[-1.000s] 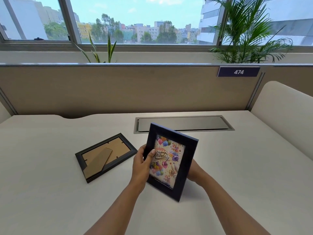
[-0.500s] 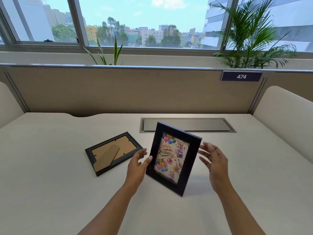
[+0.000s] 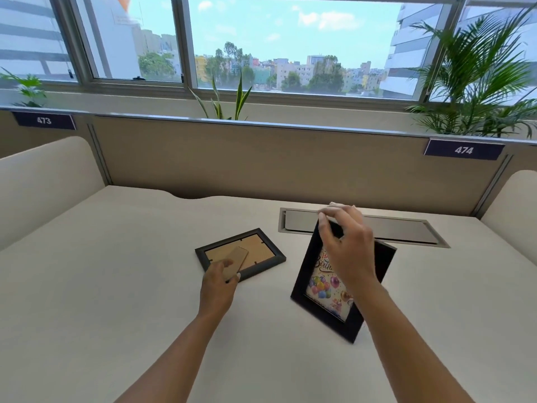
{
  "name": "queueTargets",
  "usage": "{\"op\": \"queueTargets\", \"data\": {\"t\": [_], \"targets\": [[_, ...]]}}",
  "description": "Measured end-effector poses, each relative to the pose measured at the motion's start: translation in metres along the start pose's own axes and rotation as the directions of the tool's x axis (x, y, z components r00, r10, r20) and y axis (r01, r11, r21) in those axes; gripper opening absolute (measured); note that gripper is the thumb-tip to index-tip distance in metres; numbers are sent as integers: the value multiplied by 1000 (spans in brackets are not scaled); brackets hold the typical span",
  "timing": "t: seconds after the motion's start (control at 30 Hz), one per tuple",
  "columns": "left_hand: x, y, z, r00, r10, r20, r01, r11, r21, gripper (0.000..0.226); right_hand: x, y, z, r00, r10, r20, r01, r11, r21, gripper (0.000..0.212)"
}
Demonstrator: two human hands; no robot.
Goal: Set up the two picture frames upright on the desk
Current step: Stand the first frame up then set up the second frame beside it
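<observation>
A black picture frame with a birthday picture [image 3: 325, 289] stands upright on the white desk [image 3: 116, 286], leaning back a little. My right hand [image 3: 345, 242] pinches its top edge, thumb in front and fingers behind. A second black frame [image 3: 241, 254] lies face down to its left, its brown backing and cardboard stand [image 3: 236, 258] facing up. At that frame's near corner my left hand [image 3: 219, 283] has its fingertips and thumb closed on the near end of the stand.
A grey cable-tray lid [image 3: 406, 231] is set into the desk behind the upright frame. A beige partition [image 3: 261, 161] runs along the back, and padded dividers [image 3: 43, 175] stand at both sides. Plants line the window sill.
My right hand rose from beside the birthday frame to its top edge. My left hand left that frame and moved left onto the face-down frame. The view shifted left.
</observation>
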State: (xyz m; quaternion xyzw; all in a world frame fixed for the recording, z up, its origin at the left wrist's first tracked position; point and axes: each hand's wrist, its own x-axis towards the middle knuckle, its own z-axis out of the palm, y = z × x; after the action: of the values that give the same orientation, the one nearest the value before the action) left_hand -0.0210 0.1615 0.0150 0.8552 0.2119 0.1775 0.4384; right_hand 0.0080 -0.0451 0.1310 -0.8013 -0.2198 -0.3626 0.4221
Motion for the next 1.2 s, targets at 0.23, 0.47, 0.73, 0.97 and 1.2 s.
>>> {"op": "queueTargets", "data": {"t": [0.23, 0.47, 0.73, 0.97, 1.2], "targets": [[17, -27, -16, 995, -96, -2, 96, 995, 24, 43, -36, 13, 99, 833, 182, 523, -173, 983, -67, 24], [52, -44, -27, 987, -159, 22, 157, 985, 71, 44, -64, 35, 144, 603, 443, 664, -375, 891, -255, 43], [103, -39, -30, 963, -102, 249, 17, 947, 322, 59, -77, 31, 172, 575, 563, 594, -474, 821, -319, 58], [114, -40, -22, 950, -153, 271, -12, 853, 522, 48, -71, 43, 180, 576, 505, 643, -400, 860, -317, 60], [118, -42, -13, 952, -207, 225, 16, 768, 640, 63, -65, 48, 180, 566, 500, 656, -413, 860, -299, 57]]}}
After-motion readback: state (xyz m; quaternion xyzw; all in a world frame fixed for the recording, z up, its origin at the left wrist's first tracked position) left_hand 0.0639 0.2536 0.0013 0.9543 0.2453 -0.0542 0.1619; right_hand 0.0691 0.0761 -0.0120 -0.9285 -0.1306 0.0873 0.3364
